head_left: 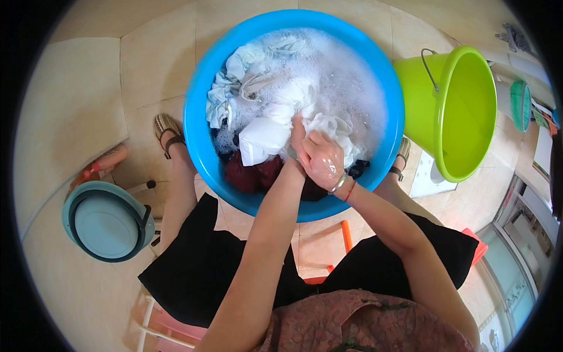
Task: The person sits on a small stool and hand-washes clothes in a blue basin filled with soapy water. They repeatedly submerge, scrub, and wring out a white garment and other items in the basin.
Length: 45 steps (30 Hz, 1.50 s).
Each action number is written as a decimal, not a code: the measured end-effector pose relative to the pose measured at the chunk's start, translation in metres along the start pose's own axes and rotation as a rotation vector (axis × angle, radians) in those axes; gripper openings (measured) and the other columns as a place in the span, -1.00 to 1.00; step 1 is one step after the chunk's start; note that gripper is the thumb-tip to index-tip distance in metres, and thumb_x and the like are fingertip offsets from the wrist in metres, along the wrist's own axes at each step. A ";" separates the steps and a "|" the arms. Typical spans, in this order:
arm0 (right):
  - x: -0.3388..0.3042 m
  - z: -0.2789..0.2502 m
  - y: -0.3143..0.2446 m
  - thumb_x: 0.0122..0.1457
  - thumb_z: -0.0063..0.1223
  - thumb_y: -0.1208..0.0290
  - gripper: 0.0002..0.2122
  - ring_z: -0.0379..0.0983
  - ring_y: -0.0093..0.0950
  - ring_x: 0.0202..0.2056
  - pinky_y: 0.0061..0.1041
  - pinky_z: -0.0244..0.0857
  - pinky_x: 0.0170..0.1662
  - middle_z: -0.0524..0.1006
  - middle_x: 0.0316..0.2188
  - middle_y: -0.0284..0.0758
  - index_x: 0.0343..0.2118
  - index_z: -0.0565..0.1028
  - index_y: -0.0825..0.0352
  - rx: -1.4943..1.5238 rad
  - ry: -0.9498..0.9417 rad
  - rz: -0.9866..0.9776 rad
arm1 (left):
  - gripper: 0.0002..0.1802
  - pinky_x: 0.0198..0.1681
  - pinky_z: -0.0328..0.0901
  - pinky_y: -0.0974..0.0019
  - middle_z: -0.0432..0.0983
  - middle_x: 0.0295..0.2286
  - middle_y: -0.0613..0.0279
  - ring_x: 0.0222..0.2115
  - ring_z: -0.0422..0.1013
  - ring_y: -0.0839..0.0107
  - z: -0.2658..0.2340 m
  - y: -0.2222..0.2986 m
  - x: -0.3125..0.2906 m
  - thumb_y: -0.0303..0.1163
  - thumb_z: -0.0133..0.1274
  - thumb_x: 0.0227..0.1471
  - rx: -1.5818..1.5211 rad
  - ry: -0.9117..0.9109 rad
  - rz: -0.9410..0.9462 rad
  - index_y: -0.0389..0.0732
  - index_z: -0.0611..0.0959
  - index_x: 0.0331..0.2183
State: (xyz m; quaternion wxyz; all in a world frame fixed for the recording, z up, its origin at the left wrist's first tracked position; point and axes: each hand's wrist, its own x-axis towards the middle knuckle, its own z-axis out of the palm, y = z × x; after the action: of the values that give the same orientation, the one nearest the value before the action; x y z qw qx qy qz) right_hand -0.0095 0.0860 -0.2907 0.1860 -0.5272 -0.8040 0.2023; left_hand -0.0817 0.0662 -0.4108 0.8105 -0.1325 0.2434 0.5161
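Note:
A large blue tub (196, 146) holds soapy water and wet laundry. In its middle, my left hand (298, 138) reaches into white cloth (264, 138), its fingers hidden by cloth and suds. Beside it, partly crossing the left wrist, my wet right hand (322, 159) is closed, fingers curled on a bunched white cloth (331, 126). A bracelet and a red string circle the right wrist. Pale blue-grey cloth (220, 97) lies along the tub's left side. Dark red cloth (249, 175) sits near its front rim, and thick foam (352, 76) covers the right side.
Right of the tub lies a tipped lime-green bucket (438, 111), its mouth facing right. At left, a grey-blue basin (108, 226) stands near a pink thing (111, 158). My legs straddle the tub. Orange bars (346, 236) show beneath me, and a shelf unit (522, 234) stands far right.

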 end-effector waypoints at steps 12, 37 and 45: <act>0.071 0.061 0.109 0.09 -0.07 0.42 -0.81 0.46 -0.14 -0.49 -0.20 0.34 -0.37 0.49 -0.57 -0.10 -0.59 0.51 0.35 -0.087 -0.165 0.208 | -0.44 0.07 0.22 0.14 0.42 -0.06 0.20 -0.03 0.32 0.25 0.047 0.002 0.029 0.02 -0.23 0.14 0.133 0.626 0.057 -0.17 0.43 0.02; 0.070 0.058 0.104 0.01 -0.03 0.39 -0.87 0.50 -0.25 -0.48 -0.25 0.38 -0.44 0.52 -0.54 -0.14 -0.53 0.49 0.31 -0.159 -0.328 0.096 | -0.39 0.13 0.16 -0.01 0.30 0.05 0.12 0.06 0.22 0.15 0.042 0.007 0.029 0.02 -0.36 0.19 0.067 0.649 -0.024 -0.18 0.34 0.10; 0.005 0.006 0.000 0.07 0.06 0.38 -0.89 0.40 -0.29 -0.61 -0.35 0.32 -0.55 0.43 -0.56 -0.29 -0.48 0.48 0.30 0.039 -0.028 0.081 | -0.41 0.00 0.22 0.17 0.40 -0.13 0.17 -0.06 0.28 0.34 0.014 -0.046 0.007 0.02 -0.35 0.22 -0.280 -0.134 0.599 -0.19 0.36 0.08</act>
State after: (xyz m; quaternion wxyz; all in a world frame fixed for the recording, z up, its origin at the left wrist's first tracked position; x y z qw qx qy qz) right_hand -0.0144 0.0898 -0.2957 0.1768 -0.5526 -0.7805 0.2328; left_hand -0.0345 0.0581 -0.4046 0.6109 -0.1309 0.1444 0.7674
